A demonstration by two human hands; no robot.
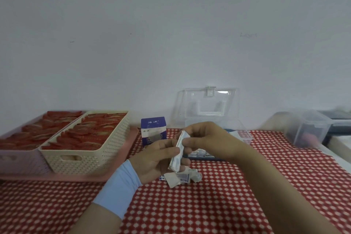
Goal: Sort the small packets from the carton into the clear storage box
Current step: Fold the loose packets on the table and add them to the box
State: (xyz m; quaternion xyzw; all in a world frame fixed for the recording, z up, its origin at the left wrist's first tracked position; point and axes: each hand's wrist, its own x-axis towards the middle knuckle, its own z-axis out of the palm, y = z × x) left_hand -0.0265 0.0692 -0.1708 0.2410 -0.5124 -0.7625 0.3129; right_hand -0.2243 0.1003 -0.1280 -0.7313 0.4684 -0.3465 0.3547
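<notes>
The left hand (157, 159) grips a bunch of packets (177, 157), its fingers curled round the lower part. The right hand (207, 138) pinches the top of the same bunch with thumb and finger. They hold it up above the red spotted cloth (228, 195), in front of the blue carton (153, 129). The clear box (245, 136) stands open behind the right hand. Some loose packets (180, 176) lie on the cloth just under the hands. The bunch looks thin and slippy. If the pinch gets loose, packets could slide out, drop, and mix with the loose ones.
</notes>
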